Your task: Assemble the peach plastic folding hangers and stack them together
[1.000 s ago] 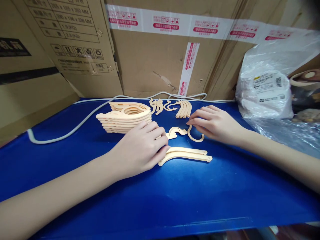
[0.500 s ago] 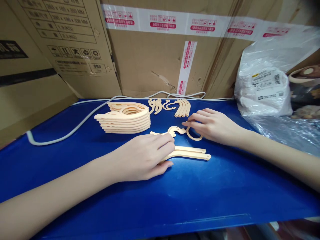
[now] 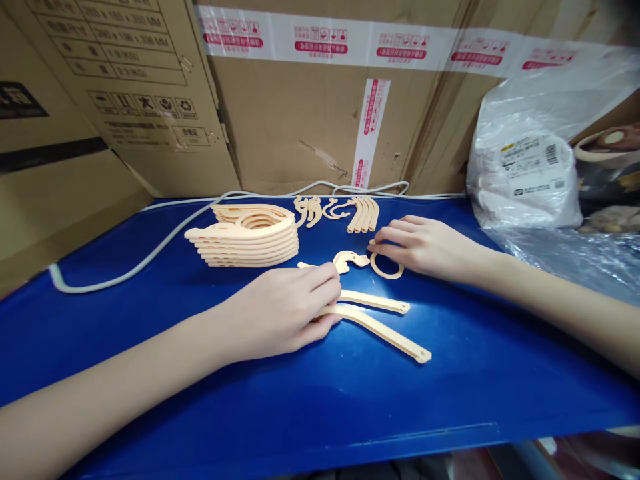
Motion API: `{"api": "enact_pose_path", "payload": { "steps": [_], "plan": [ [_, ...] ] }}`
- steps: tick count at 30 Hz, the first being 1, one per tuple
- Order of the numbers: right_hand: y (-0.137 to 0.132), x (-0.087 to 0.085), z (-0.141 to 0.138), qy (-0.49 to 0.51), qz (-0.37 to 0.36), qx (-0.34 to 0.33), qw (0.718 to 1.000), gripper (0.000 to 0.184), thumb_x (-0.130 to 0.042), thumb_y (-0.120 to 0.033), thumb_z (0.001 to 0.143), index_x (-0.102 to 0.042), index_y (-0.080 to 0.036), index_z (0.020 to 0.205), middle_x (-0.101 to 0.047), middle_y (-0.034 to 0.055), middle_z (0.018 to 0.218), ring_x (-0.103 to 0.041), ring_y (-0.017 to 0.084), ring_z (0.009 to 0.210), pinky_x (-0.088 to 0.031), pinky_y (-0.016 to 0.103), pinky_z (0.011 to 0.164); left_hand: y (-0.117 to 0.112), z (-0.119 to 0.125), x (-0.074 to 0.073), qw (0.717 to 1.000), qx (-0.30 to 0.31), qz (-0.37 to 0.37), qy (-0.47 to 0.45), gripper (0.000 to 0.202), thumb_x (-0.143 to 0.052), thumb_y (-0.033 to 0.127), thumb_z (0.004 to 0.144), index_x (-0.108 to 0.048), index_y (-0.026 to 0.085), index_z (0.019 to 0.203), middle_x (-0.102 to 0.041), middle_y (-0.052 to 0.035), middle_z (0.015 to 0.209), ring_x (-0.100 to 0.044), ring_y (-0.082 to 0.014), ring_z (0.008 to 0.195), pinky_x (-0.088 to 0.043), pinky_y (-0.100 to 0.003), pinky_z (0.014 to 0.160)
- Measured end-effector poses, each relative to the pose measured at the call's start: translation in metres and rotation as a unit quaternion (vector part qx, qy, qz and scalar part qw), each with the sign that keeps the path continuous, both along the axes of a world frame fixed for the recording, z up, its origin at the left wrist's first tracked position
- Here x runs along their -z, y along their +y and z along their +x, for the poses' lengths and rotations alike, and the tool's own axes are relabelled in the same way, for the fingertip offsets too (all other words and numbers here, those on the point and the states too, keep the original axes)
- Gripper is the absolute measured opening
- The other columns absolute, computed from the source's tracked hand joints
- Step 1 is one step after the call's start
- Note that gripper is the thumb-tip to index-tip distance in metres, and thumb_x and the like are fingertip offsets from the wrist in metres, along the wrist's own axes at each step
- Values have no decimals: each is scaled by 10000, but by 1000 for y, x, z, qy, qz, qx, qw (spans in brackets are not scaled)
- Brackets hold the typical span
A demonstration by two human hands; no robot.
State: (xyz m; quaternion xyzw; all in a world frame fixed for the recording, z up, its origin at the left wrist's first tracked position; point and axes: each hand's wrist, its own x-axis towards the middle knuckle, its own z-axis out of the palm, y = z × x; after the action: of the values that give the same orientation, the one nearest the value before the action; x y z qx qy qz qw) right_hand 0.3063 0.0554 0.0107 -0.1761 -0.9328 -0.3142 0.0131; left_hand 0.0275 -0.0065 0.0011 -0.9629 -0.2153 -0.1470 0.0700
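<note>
Cream plastic parts that look like pieces of folding clothes hangers lie on a blue tabletop. My left hand (image 3: 285, 310) is closed on one long curved hanger arm (image 3: 385, 328), whose far end points to the lower right. Just behind it, a second hanger arm (image 3: 377, 301) also runs out from under those fingers. A curved centre piece (image 3: 350, 259) lies beyond the left hand, partly hidden. My right hand (image 3: 417, 245) rests palm down with its fingertips at a round hook (image 3: 386, 275). Whether those fingers pinch the hook or only touch it, I cannot tell.
A neat stack of cream hanger pieces (image 3: 245, 248) stands at the back left. Small hook pieces (image 3: 309, 212) and several hanger arms (image 3: 364, 217) lie behind. A white cable (image 3: 140, 272) runs along the back. Cardboard (image 3: 300, 120) walls the rear; a plastic-wrapped package (image 3: 530, 180) sits right.
The nearer hanger arm in my left hand has swung its far end toward me, spreading from the other arm. My right hand stays by the round hook.
</note>
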Motion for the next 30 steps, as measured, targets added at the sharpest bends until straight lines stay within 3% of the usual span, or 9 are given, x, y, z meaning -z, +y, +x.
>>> {"api": "enact_pose_path", "payload": {
  "steps": [8,12,15,17,19,22,25,27,30],
  "plan": [
    [-2,-3,-1,-36,24,3,999,258,-402,-127,967,-651,-155,1027,-670,118,1020,-581,237,871,-410,356,677,-2,2,2,1000,-21,0,3,161,-474,242,952,-567,154,854,-616,-43,971,-585,-120,715,-440,-230,606],
    [-3,-5,0,-3,17,21,1000,257,-402,-126,958,-641,-174,1037,-673,116,979,-592,237,856,-414,361,673,-3,3,4,999,-30,31,-11,183,-451,233,953,-558,158,824,-626,-25,907,-562,-103,639,-410,-219,535],
    [-4,-6,-1,64,-23,31,997,263,-384,-141,966,-624,-182,1066,-680,119,962,-610,237,876,-430,360,694,-2,2,3,996,-40,72,-38,188,-454,230,943,-546,165,792,-633,-12,852,-558,-108,610,-389,-230,511],
    [-7,-5,-3,143,-99,34,984,217,-395,-182,978,-597,-185,1055,-679,108,969,-620,221,870,-453,349,713,-2,2,2,992,-51,94,-60,170,-472,222,931,-546,168,787,-644,-9,840,-572,-118,616,-384,-242,519],
    [-13,-3,-8,249,-218,30,943,162,-413,-229,986,-564,-201,1039,-664,83,1003,-626,192,867,-484,327,738,-2,2,0,988,-63,116,-77,151,-484,219,926,-557,168,804,-649,-6,820,-577,-127,615,-377,-255,525],
    [-25,-1,-17,387,-389,15,836,101,-456,-282,977,-541,-230,993,-628,46,1025,-625,161,851,-514,307,759,-2,2,-1,983,-78,131,-102,180,-469,237,947,-575,164,821,-578,20,689,-514,-119,537,-344,-265,503],
    [-38,2,-28,451,-496,20,742,112,-488,-332,960,-523,-228,983,-608,25,899,-613,163,791,-520,314,748,-2,1,-2,985,-78,93,-121,217,-442,257,977,-578,162,838,-480,44,620,-448,-107,498,-318,-257,486],
    [-44,4,-34,451,-540,33,710,113,-469,-331,964,-506,-227,992,-580,7,797,-599,161,744,-516,301,709,0,1,-2,988,-74,36,-131,198,-449,281,990,-575,164,891,-503,42,664,-456,-100,524,-327,-244,497],
    [-46,8,-39,428,-570,53,699,88,-448,-300,967,-495,-228,987,-575,3,787,-586,145,722,-501,263,654,5,-1,-4,978,-78,-97,-168,141,-484,288,987,-569,180,957,-570,30,786,-499,-87,601,-371,-217,548]
  ]
}}
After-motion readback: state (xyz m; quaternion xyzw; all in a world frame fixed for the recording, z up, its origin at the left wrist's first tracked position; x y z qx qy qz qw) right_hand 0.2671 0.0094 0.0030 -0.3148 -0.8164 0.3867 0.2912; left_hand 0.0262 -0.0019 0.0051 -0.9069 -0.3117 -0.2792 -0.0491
